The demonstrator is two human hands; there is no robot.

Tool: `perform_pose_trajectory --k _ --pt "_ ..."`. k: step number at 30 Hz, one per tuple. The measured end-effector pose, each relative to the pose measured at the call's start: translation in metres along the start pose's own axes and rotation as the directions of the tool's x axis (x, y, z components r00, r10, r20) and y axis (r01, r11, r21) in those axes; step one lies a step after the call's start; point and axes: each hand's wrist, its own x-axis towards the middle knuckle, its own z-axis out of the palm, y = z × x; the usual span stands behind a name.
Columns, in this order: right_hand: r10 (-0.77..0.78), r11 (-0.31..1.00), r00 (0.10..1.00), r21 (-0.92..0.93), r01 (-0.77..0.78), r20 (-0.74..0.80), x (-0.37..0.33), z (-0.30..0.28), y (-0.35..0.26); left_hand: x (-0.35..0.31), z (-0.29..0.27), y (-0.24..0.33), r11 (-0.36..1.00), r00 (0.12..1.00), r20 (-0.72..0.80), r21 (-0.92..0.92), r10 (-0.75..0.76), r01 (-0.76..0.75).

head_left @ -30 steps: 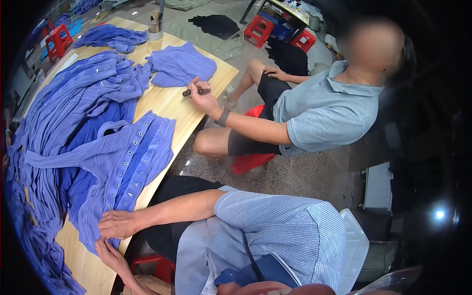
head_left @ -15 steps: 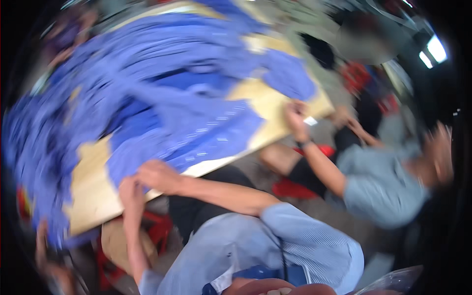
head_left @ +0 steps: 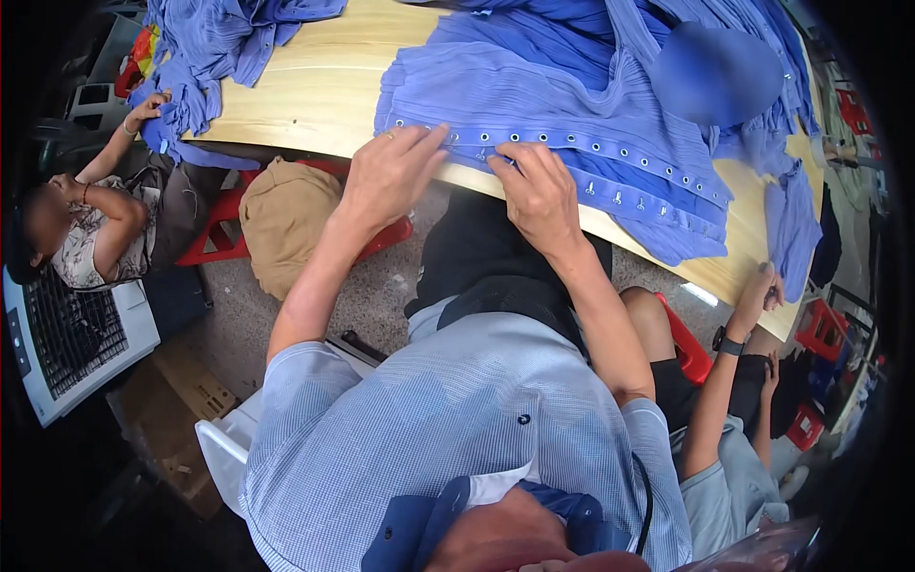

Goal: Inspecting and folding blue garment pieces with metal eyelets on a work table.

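Observation:
A blue ribbed garment [head_left: 534, 91] lies on the table in front of me. A strip of metal eyelets [head_left: 569, 140] runs along its near part. Below that, a second strip with small metal hooks [head_left: 617, 197] follows the same edge. My left hand [head_left: 393, 176] has its thumb and fingers closed at the left end of the strips, at the table's near edge. Just to its right, my right hand [head_left: 540, 195] pinches the near strip between thumb and curled fingers. The cloth right between the fingertips is partly hidden.
More blue garments [head_left: 224, 48] lie on the wooden table [head_left: 305, 91]. A person [head_left: 105, 224] handles blue cloth at the left; another [head_left: 724, 477] sits at the right. Tan cloth [head_left: 286, 224] rests on a red stool [head_left: 214, 229]. A white grilled appliance [head_left: 81, 329] stands lower left.
My view has swung to the left and sharpened. My hands, close together on a garment's corner before, are now apart along the strips of eyelets and hooks.

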Motion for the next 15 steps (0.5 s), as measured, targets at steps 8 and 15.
perform_pose_trajectory --k 8,15 --pt "0.067 0.997 0.995 0.041 -0.064 -0.07 0.014 -0.005 -0.001 0.057 -0.002 0.019 0.989 0.996 0.027 -0.122 0.082 -0.078" --pt "-0.011 0.996 0.999 -0.093 0.016 0.049 0.011 -0.005 0.002 0.044 0.036 0.015 0.993 1.0 0.021 -0.119 0.013 -0.01"
